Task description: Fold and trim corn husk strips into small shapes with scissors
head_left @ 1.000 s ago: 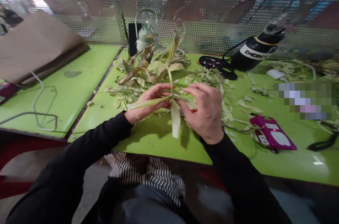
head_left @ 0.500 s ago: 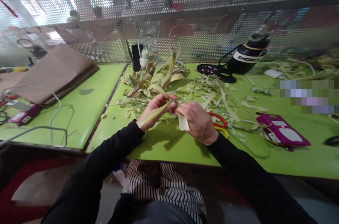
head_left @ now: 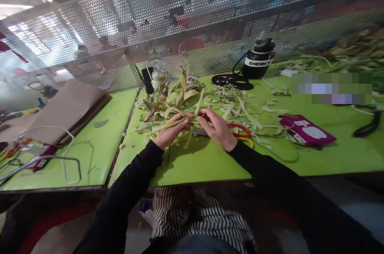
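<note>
A: With twelve o'clock as the far edge of the counter, what comes first on the left?

B: Folded brown paper, between nine and ten o'clock from the left hand.

A: And that hand?

B: Its fingers are curled round the corn husk piece, gripping it. One pale strip crosses the hand, running from between eight and nine o'clock to between two and three. A heap of dried husks lies at twelve o'clock beyond.

A: Where is the piece's upright part?

B: Two o'clock from the left hand, ten o'clock from the right hand. Its long axis rises between twelve and one; a loose end hangs toward six.

A: Which hand is nearer?

B: Neither clearly; both sets of fingertips are at its base.

A: How open is the right one?

B: Partly, finger and thumb bent toward the base with a small gap. I can't tell whether it grips or only touches.

A: And past it?

B: Scissors, with their red and yellow handles at three o'clock, by the wrist.
</note>
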`<state>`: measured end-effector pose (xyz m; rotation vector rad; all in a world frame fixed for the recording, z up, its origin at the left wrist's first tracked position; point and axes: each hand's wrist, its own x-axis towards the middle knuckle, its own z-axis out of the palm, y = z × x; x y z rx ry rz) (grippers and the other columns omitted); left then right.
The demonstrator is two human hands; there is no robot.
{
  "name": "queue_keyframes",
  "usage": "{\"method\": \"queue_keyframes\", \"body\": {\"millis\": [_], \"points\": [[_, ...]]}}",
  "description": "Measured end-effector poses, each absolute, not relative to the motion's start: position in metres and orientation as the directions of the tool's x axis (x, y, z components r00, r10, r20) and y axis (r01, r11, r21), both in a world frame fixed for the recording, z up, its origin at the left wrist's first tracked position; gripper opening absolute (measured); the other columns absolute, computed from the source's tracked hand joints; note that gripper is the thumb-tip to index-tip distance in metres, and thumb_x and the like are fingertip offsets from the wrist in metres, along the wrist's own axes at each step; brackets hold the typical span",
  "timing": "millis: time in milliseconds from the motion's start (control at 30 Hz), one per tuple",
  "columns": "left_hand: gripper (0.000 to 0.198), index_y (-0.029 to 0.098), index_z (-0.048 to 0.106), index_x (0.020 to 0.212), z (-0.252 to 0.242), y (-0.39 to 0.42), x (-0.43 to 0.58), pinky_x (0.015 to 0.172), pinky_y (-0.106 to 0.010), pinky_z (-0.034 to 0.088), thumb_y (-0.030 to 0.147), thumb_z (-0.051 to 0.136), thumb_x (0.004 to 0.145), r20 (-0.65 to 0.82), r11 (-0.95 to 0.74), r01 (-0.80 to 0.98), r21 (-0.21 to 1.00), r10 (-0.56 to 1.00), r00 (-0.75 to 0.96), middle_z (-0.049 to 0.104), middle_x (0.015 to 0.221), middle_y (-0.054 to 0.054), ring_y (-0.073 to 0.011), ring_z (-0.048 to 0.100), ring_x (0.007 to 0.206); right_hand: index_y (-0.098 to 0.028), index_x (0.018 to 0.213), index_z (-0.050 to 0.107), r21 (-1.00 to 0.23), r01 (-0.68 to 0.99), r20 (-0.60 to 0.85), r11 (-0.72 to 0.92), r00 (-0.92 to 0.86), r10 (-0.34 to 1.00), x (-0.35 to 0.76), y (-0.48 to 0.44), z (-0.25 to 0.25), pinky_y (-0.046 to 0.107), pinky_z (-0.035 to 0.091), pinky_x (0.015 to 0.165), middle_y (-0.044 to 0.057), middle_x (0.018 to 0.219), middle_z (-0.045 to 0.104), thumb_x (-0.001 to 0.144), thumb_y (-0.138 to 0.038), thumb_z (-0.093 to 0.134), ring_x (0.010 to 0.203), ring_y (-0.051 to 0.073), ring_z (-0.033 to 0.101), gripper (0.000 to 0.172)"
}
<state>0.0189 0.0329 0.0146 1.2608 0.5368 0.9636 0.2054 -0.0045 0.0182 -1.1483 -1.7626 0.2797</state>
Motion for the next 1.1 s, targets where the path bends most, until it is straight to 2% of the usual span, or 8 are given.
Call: {"method": "queue_keyframes", "body": {"millis": [133, 233, 367, 500, 633, 767, 867, 1100], "points": [[0.04, 0.015, 0.067, 0.102, 0.008, 0.033, 0.024, 0.078, -0.026, 0.053, 0.041, 0.08, 0.074, 0.095, 0.095, -0.306, 0.947, 0.829, 0.552, 0.067, 0.098, -0.005, -0.0142, 0.065, 0.085, -0.018, 0.104, 0.066, -0.709, 0.484, 0.558, 0.513, -0.06, 0.828, 0.204, -0.002, 0.019, 0.03, 0.052, 0.067, 0.007, 0.093, 0.07, 0.09, -0.044, 0.06, 0.072, 0.017, 0.063, 0.03], [0.038, 0.016, 0.065, 0.101, 0.006, 0.031, 0.027, 0.073, -0.026, 0.054, 0.04, 0.078, 0.076, 0.102, 0.086, -0.325, 0.942, 0.848, 0.52, 0.066, 0.095, -0.003, -0.0108, 0.063, 0.075, -0.019, 0.103, 0.065, -0.725, 0.477, 0.518, 0.497, -0.098, 0.85, 0.204, 0.002, 0.016, 0.032, 0.053, 0.07, 0.005, 0.089, 0.07, 0.084, -0.044, 0.067, 0.073, 0.018, 0.064, 0.031], [0.043, 0.019, 0.057, 0.109, 0.005, 0.03, 0.029, 0.068, -0.026, 0.056, 0.039, 0.078, 0.076, 0.075, 0.113, -0.316, 0.942, 0.848, 0.525, 0.064, 0.083, 0.002, -0.0083, 0.061, 0.065, -0.019, 0.096, 0.063, -0.666, 0.56, 0.544, 0.493, -0.088, 0.835, 0.206, 0.006, 0.011, 0.033, 0.053, 0.074, 0.006, 0.087, 0.07, 0.085, -0.039, 0.065, 0.077, 0.019, 0.065, 0.023], [0.04, 0.016, 0.055, 0.097, 0.007, 0.033, 0.029, 0.063, -0.022, 0.052, 0.031, 0.083, 0.072, -0.009, 0.154, -0.297, 0.942, 0.899, 0.438, 0.061, 0.07, 0.005, -0.0068, 0.058, 0.059, -0.019, 0.095, 0.064, -0.593, 0.613, 0.589, 0.522, -0.112, 0.801, 0.209, 0.009, 0.009, 0.035, 0.052, 0.079, 0.006, 0.088, 0.069, 0.089, -0.033, 0.059, 0.082, 0.02, 0.065, 0.016], [0.04, 0.012, 0.059, 0.093, 0.011, 0.033, 0.029, 0.061, -0.02, 0.048, 0.027, 0.086, 0.067, -0.07, 0.222, -0.269, 0.937, 0.875, 0.478, 0.064, 0.074, 0.002, -0.0059, 0.057, 0.061, -0.019, 0.093, 0.067, -0.556, 0.585, 0.633, 0.59, -0.161, 0.757, 0.211, 0.011, 0.01, 0.035, 0.051, 0.082, 0.007, 0.092, 0.07, 0.091, -0.032, 0.058, 0.089, 0.02, 0.065, 0.016], [0.053, 0.014, 0.056, 0.097, 0.012, 0.031, 0.031, 0.057, -0.018, 0.042, 0.026, 0.09, 0.059, -0.04, 0.239, -0.334, 0.912, 0.862, 0.506, 0.067, 0.077, 0.002, -0.0072, 0.059, 0.063, -0.021, 0.09, 0.069, -0.625, 0.534, 0.597, 0.569, -0.142, 0.789, 0.211, 0.013, 0.01, 0.037, 0.05, 0.085, 0.006, 0.093, 0.071, 0.087, -0.033, 0.062, 0.09, 0.021, 0.065, 0.015], [0.048, 0.015, 0.055, 0.094, 0.012, 0.029, 0.034, 0.054, -0.018, 0.037, 0.027, 0.088, 0.062, -0.017, 0.197, -0.329, 0.924, 0.879, 0.477, 0.066, 0.072, 0.003, -0.0052, 0.054, 0.056, -0.02, 0.086, 0.069, -0.674, 0.536, 0.553, 0.509, -0.091, 0.828, 0.21, 0.012, 0.01, 0.037, 0.05, 0.083, 0.006, 0.088, 0.072, 0.086, -0.036, 0.063, 0.086, 0.021, 0.066, 0.017], [0.037, 0.014, 0.056, 0.096, 0.022, 0.021, 0.031, 0.062, -0.02, 0.043, 0.022, 0.081, 0.07, 0.081, 0.06, -0.272, 0.96, 0.874, 0.478, 0.065, 0.077, 0.002, -0.0063, 0.058, 0.065, -0.019, 0.08, 0.069, -0.766, 0.497, 0.445, 0.408, -0.048, 0.894, 0.208, 0.003, 0.018, 0.035, 0.049, 0.078, 0.004, 0.081, 0.071, 0.083, -0.043, 0.065, 0.079, 0.021, 0.064, 0.024]]}}
